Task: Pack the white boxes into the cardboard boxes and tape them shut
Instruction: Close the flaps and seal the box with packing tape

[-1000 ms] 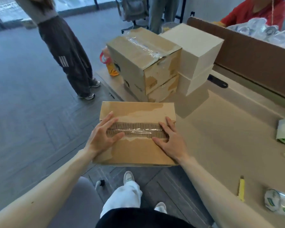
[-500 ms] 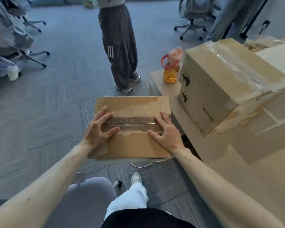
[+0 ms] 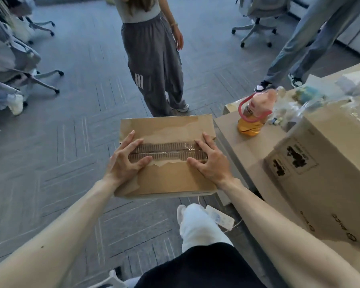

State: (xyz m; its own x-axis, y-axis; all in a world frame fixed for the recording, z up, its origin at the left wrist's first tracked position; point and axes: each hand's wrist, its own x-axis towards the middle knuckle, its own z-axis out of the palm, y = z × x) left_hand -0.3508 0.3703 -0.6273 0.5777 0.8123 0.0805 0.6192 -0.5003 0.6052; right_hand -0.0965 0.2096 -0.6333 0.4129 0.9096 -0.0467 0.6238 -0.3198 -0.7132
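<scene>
Out past the left edge of the table, above the grey floor, a small cardboard box is held in both bare hands. Its flaps are shut, with clear tape along the middle seam where the brown paper has torn away to bare ribbing; what it holds cannot be seen. The left hand grips the box's left end, fingers spread on the lid. The right hand grips the right end the same way. To the right of the small box, on the table, stands one large cardboard box, closed and taped on top, its contents hidden. Between the two boxes, farther back, stands one orange bottle with a pink lid, and beside it some crumpled plastic wrap. Two people stand beyond the small box.
</scene>
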